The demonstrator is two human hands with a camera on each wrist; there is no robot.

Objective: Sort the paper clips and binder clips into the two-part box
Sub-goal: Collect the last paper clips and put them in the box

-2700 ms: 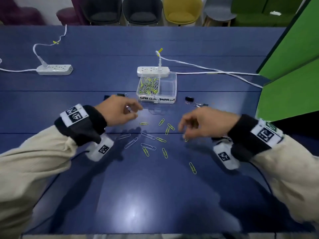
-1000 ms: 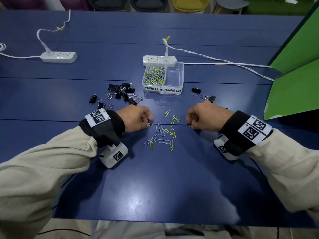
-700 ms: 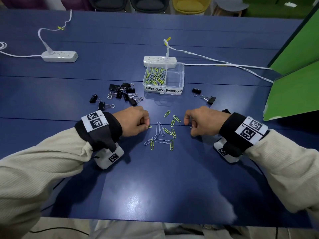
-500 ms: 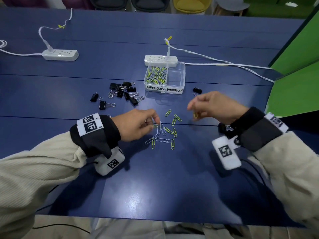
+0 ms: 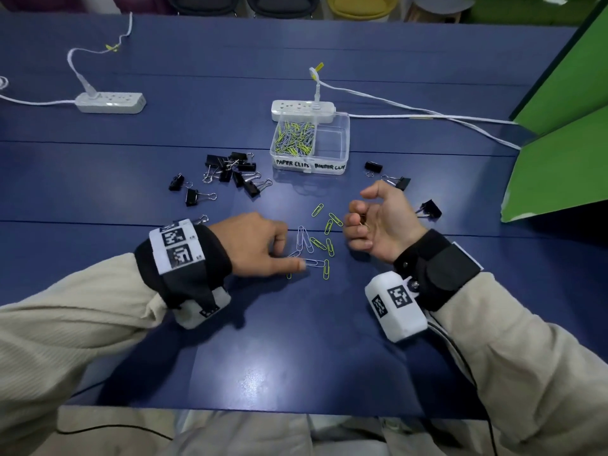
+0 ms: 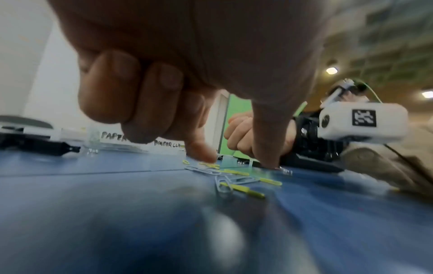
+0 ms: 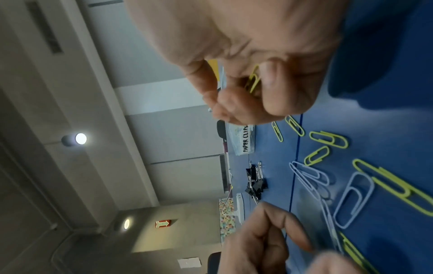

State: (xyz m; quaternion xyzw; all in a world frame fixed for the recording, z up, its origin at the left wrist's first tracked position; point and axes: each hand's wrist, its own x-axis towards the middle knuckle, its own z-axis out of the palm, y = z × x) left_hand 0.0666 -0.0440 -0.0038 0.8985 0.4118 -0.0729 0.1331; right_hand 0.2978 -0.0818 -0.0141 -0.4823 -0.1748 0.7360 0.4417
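Several yellow and silver paper clips (image 5: 317, 245) (image 6: 234, 178) (image 7: 328, 166) lie loose on the blue table between my hands. My left hand (image 5: 291, 253) (image 6: 239, 163) presses index finger and thumb, spread apart, onto clips; its other fingers are curled. My right hand (image 5: 360, 212) (image 7: 246, 89) is turned palm up just right of the pile, its fingers curled round yellow paper clips (image 7: 254, 79). The clear two-part box (image 5: 345, 139) (image 7: 243, 140) stands behind, with paper clips in its left half and nothing in its right half. Black binder clips (image 5: 233, 172) (image 7: 256, 181) cluster left of the box.
Three more binder clips (image 5: 399, 182) lie right of the box, near my right hand. A white power strip (image 5: 302, 110) sits right behind the box, another power strip (image 5: 110, 102) at far left. A green panel (image 5: 559, 153) stands at the right edge.
My right hand lifted a yellow clip off the table, turned palm up and drew back beside the pile. My left hand reached into the pile and spread index and thumb onto clips.
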